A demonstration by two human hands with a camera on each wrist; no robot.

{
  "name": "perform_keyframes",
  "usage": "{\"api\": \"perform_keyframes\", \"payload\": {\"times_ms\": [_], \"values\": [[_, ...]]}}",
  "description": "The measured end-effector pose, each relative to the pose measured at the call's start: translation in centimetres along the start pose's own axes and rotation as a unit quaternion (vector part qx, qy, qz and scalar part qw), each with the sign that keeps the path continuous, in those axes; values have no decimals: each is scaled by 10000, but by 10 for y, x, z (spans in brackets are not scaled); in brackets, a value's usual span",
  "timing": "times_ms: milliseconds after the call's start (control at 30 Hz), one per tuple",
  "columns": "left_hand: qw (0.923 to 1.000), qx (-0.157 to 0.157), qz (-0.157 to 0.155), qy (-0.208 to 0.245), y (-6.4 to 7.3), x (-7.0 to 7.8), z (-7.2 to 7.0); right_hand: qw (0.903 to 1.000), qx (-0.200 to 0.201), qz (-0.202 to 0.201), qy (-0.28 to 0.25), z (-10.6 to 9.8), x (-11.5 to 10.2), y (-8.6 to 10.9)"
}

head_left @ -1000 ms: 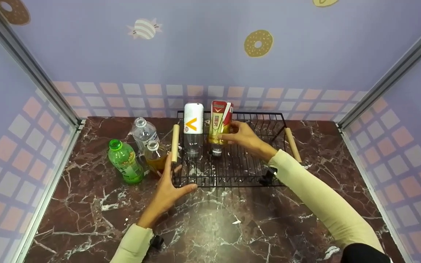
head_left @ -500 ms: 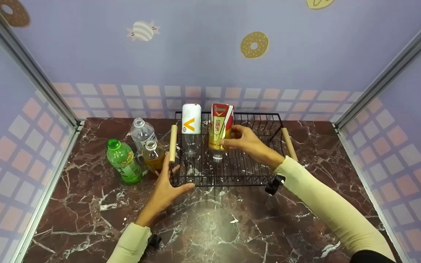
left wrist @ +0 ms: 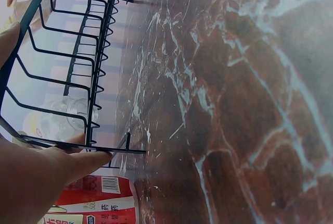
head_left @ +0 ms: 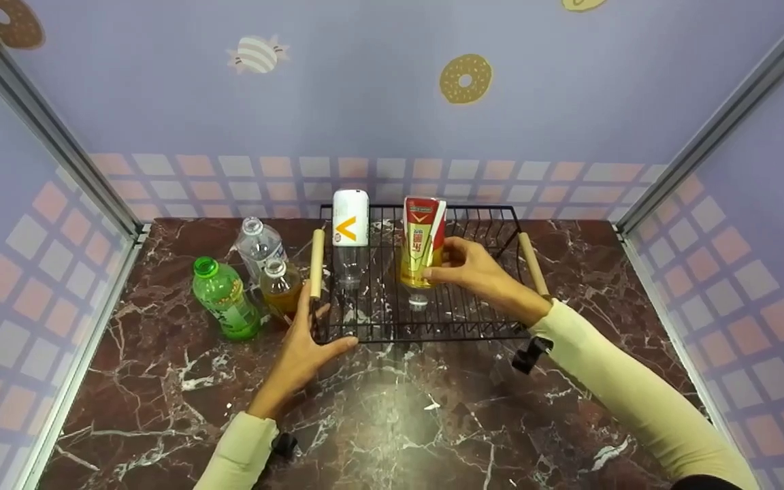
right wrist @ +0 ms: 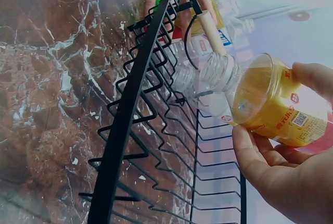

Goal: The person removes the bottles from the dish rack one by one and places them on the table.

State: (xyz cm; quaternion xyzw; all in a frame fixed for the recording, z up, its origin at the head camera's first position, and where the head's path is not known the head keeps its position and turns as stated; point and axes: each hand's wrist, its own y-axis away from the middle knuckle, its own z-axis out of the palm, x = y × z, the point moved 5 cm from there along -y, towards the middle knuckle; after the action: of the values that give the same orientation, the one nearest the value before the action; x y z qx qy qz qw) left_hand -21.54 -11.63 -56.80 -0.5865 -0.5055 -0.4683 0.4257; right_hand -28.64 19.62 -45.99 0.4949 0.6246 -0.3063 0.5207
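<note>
My right hand (head_left: 484, 273) pinches an upside-down plastic bottle (head_left: 422, 238) with a red and yellow label between thumb and fingers. Its clear neck points down over the black wire dish rack (head_left: 460, 338); in the right wrist view the bottle's mouth (right wrist: 217, 73) sits above the wires. At the rack's front left corner, my left hand (head_left: 300, 347) grips the frame, thumb along the front and fingers round the left end. Another upside-down bottle (head_left: 351, 218), with a white label and orange mark, leans neck-down in the rack's left part.
Left of the rack stand a green bottle (head_left: 227, 299), a clear bottle (head_left: 259, 245) and a bottle of amber drink (head_left: 282, 289), close to my left hand. Wooden handles (head_left: 533, 262) rise at both rack ends. A patterned wall (head_left: 365, 102) stands behind the marble-look table (head_left: 392, 415).
My right hand has carried the red and yellow bottle slightly right and toward me, away from the white-labelled bottle. The left hand keeps its place at the rack corner.
</note>
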Motion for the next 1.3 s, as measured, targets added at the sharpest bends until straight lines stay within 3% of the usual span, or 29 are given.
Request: {"api": "perform_keyframes", "payload": {"times_ms": [700, 1067, 1300], "values": [[9997, 2, 193, 126, -1, 0, -1, 9994, 196, -271, -106, -19, 5, 35], [9999, -3, 157, 49, -1, -1, -1, 9980, 200, -449, 398, -19, 5, 45], [9999, -33, 105, 92, 0, -2, 0, 9932, 164, -800, 827, -16, 1, 50]]}}
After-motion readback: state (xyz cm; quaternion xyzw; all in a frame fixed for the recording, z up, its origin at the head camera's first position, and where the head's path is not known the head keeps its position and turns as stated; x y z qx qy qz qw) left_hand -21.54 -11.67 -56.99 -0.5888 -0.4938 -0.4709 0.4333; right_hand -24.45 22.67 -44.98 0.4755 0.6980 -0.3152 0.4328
